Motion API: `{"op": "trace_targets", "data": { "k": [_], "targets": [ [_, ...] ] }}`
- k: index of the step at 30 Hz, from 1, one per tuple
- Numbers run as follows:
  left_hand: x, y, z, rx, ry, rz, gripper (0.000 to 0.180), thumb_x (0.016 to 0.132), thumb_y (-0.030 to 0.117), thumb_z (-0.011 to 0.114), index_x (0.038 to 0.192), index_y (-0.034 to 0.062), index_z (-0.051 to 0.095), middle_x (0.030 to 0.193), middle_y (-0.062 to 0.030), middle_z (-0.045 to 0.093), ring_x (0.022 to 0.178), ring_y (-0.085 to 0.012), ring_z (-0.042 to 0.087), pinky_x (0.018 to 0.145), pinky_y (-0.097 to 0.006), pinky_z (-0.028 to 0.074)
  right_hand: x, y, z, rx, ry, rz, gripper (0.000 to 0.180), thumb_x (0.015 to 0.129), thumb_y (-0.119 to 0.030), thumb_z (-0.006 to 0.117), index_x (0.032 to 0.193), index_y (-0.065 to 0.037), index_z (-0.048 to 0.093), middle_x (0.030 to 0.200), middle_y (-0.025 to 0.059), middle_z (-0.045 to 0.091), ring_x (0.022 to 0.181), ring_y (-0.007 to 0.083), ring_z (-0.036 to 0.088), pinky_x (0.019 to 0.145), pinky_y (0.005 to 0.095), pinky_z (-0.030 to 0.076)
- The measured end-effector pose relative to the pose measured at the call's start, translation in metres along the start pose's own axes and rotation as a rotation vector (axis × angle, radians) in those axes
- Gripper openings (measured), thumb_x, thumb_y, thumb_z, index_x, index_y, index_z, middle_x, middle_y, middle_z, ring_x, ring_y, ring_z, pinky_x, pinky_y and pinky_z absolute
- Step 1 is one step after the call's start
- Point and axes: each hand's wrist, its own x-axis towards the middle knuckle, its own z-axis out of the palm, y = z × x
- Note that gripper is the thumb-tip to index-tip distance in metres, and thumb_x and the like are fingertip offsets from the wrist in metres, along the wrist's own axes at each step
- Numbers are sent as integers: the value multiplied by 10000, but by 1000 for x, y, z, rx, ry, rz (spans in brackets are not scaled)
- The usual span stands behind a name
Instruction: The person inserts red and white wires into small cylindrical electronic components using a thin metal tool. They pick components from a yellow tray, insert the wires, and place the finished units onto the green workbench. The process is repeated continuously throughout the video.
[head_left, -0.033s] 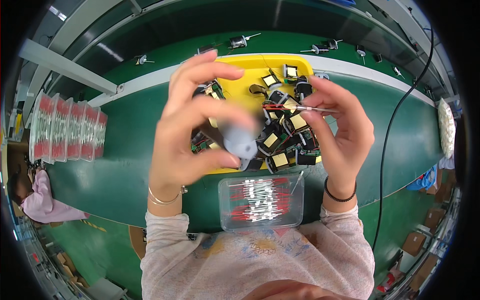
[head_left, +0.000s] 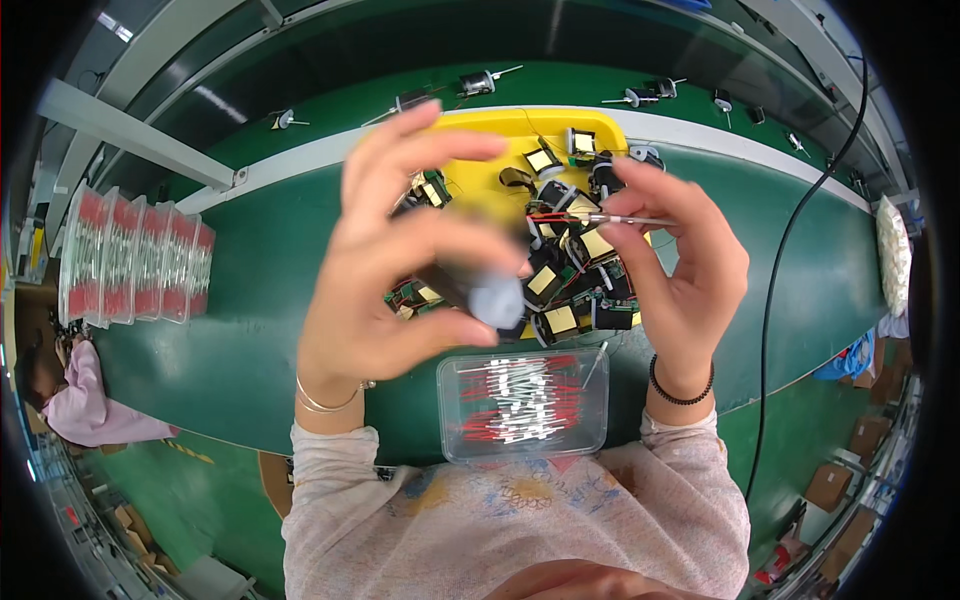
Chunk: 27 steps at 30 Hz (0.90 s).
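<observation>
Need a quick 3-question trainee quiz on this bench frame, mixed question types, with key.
1. True or false: the right hand pinches a thin red and white wire piece.
2. The clear box of wire pieces sits: A) on the far belt, B) nearest the person, below both hands, C) inside the yellow tray.
3. Fill in: the left hand grips a small ____-coloured blurred part.

Key: 1 true; 2 B; 3 grey.

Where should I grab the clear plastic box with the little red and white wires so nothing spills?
Grip the clear plastic box by its two short end walls, coming from above. It lies flat on the green table with its top open, so level lifting probably keeps the wire pieces inside.
</observation>
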Motion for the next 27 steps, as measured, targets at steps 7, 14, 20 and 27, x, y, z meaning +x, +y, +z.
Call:
{"op": "trace_targets", "data": {
  "k": [7,14,20,27],
  "targets": [
    [-4,7,8,-7,-206,-128,370,515,298,759,787,66,664,903,-52,579,1067,-303,458,902,-422,323,2,-13,1,-41,-148,-256,314,580,32,699,884,-10,630,786,78,641,603,180,574,526,260,448],
    [-5,0,19,-363,-144,-117,395,543,319,775,788,32,658,878,-75,571,1018,-301,485,879,-399,342,5,4,0,351,-209,-181,185,579,5,725,749,10,651,766,106,648,654,191,616,580,256,477],
    [-7,-2,21,-685,-39,-224,356,633,186,743,913,15,606,907,-91,583,984,-240,515,885,-355,378,-5,-2,-14,656,168,59,193,735,-57,640,882,30,551,769,150,591,680,215,584,586,298,508],
    [-10,-2,38,-424,163,-98,361,651,-15,712,938,32,497,934,-130,626,922,-249,604,908,-398,392,-17,-29,-14,311,96,-101,228,632,30,702,817,49,570,722,136,617,627,241,612,537,299,508]
  ]
}}
